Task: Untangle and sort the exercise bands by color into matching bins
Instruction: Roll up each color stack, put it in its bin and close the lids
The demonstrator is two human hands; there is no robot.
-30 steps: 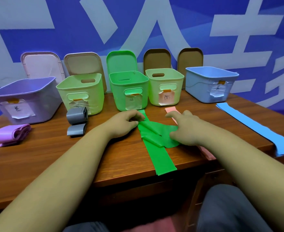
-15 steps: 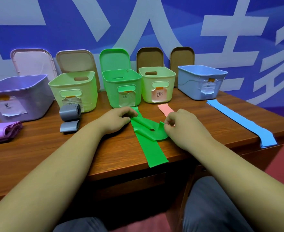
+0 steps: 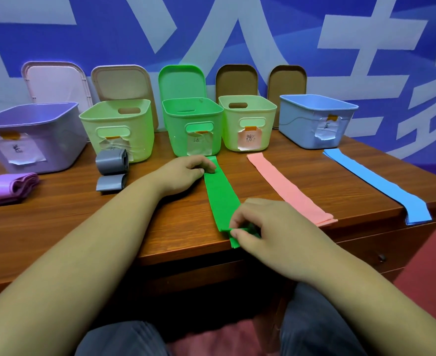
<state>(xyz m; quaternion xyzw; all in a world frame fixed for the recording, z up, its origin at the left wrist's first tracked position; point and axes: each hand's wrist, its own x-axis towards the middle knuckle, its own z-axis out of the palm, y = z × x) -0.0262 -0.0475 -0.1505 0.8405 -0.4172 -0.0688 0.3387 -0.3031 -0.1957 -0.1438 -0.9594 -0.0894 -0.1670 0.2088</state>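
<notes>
Green flat elastic exercise band point(image 3: 220, 195) lies stretched flat on the brown wooden table point(image 3: 57, 219). It runs from 12 o'clock, just in front of the green plastic bin point(image 3: 192, 124), to 6 o'clock, where its end slightly overhangs the near table edge.

Left hand point(image 3: 183, 173) rests at the 12 o'clock end. Its fingers are curled, and the fingertips pinch the strip's left edge.

Right hand point(image 3: 268, 227) rests at the 6 o'clock end. Thumb and curled fingers pinch the folded near end of the strip.

At 3 o'clock of the green strip, apart from it, lies a pink flat elastic band point(image 3: 289, 188). Further toward 3 o'clock lies a blue flat elastic band point(image 3: 373, 183), its near end over the table edge.

At 10 o'clock sit grey rolled bands point(image 3: 111, 164), just in front of a pale green plastic bin point(image 3: 116, 129). A purple folded band point(image 3: 9, 187) lies further out at 9 o'clock, before a lilac plastic bin point(image 3: 32, 140).

A pale yellow-green bin point(image 3: 247, 119) stands at 1 o'clock, a light blue plastic bin point(image 3: 312, 119) at 2 o'clock.
</notes>
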